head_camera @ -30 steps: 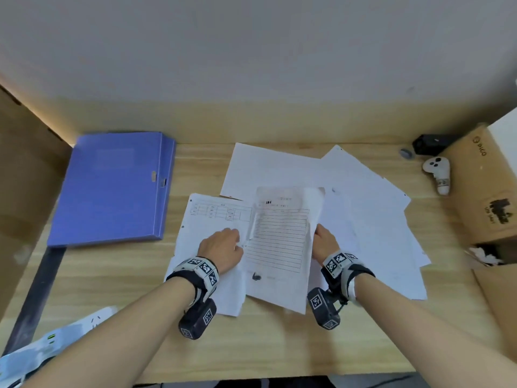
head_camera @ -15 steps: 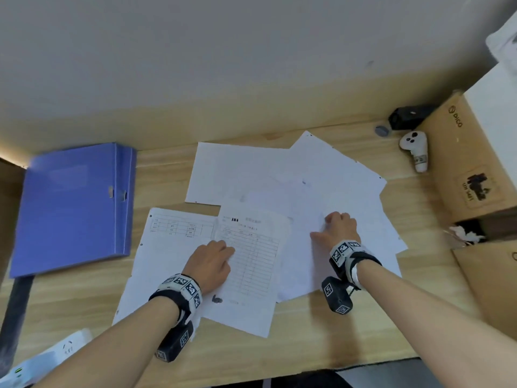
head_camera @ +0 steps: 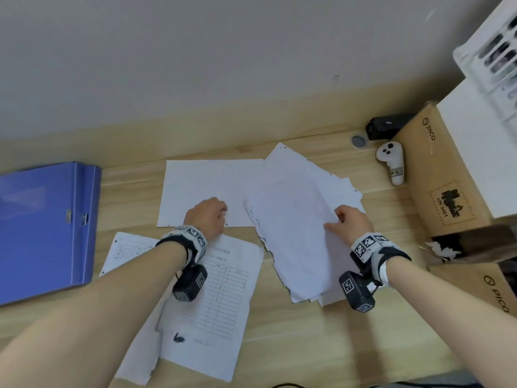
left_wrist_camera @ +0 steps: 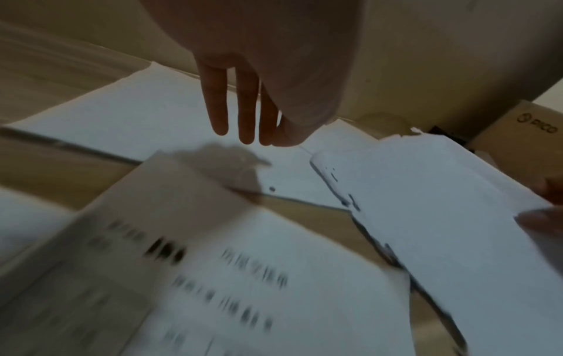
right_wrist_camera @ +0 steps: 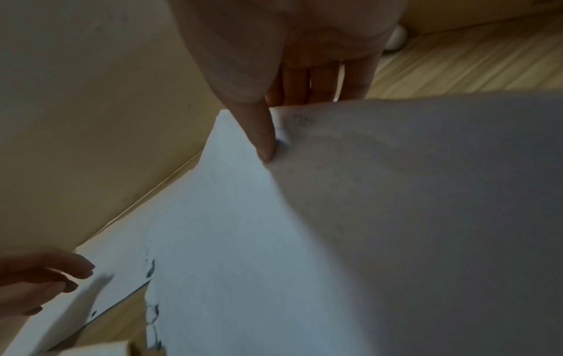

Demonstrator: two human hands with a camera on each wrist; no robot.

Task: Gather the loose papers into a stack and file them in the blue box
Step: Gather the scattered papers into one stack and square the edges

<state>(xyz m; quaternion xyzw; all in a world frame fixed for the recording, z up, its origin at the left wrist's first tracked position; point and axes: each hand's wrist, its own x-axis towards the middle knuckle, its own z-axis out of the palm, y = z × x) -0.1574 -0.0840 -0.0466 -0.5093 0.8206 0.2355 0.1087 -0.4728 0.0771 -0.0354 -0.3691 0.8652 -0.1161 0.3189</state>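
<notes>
Wooden desk carries scattered papers near the shut blue box, where the right hand pinches a lifted bundle, apparently to collect it, while the left hand, fingers straight, reaches toward a blank sheet.

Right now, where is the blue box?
In the head view, the blue box lies flat and closed on the left side of the desk, left of the printed sheets and clear of both hands.
</notes>
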